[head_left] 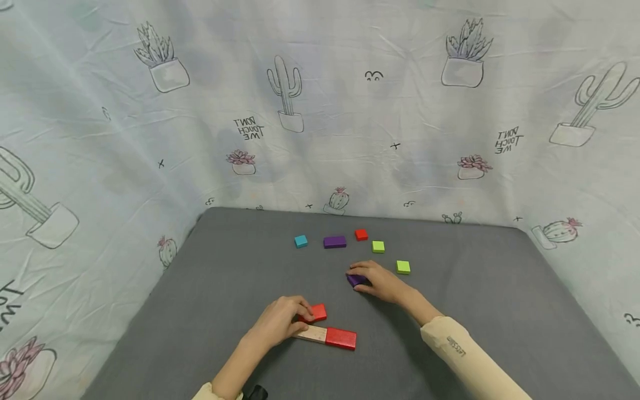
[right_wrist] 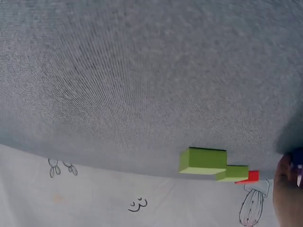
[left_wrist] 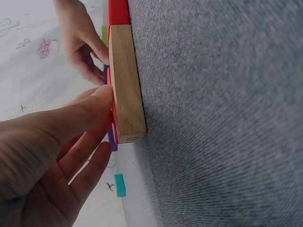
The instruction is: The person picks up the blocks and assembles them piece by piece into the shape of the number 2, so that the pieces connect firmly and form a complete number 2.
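- On the near part of the grey table [head_left: 225, 289], the left hand [head_left: 280, 319] is partly closed, pinching the red block [head_left: 318, 312] between thumb and fingers; its outer fingers are loosely spread.
- Just nearer the person lies the wood block [head_left: 314, 334], under the left thumb; whether it touches the red block is hard to tell.
- End to end with the wood block, on its right, is the long red block [head_left: 341, 338].
- Farther forward and to the right, the right hand [head_left: 382, 282] is curled round the purple block [head_left: 356, 279], thumb on the near side, fingers on the far side.
- Beyond the hands, from left to right: the teal block [head_left: 300, 241], another purple one [head_left: 334, 242], a small red one [head_left: 361, 234] and two green ones [head_left: 378, 246] [head_left: 403, 267], all apart.
- On the cloth [head_left: 340, 105] behind, drawn pots hold plants: one [head_left: 291, 121] a branched cactus, another [head_left: 244, 168] pink leaves.
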Demonstrator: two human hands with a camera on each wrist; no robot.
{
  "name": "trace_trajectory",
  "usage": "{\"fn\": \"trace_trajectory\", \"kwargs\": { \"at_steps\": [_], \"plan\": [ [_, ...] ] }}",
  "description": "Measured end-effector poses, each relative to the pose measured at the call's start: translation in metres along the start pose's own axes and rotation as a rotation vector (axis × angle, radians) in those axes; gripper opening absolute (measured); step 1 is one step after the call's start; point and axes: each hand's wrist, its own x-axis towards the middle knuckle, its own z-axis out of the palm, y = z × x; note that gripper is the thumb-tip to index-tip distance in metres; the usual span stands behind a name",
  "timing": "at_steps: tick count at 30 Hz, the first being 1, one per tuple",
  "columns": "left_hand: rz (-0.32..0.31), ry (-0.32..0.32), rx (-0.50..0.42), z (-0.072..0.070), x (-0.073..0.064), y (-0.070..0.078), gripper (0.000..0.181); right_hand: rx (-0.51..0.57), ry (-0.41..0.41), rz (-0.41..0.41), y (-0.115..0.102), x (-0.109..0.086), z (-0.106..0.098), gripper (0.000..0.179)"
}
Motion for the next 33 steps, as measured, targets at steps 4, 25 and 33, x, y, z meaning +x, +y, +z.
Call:
{"fn": "trace_trajectory", "kwargs": {
  "at_steps": [4,25,33],
  "plan": [
    [-0.005,-0.019,0.003,-0.002,0.002,0.001,0.013,0.006,0.066,-0.042,0.005,-0.001,0.003,0.037],
    [0.046,0.025,0.017,0.0,0.003,-0.002,0.016,0.01,0.054,-0.062,0.008,0.007,-0.013,0.034],
    [0.027,0.038,0.018,0.001,-0.001,-0.001,0.017,-0.067,0.022,-0.134,0.006,0.014,-0.031,0.032]
  ]
}}
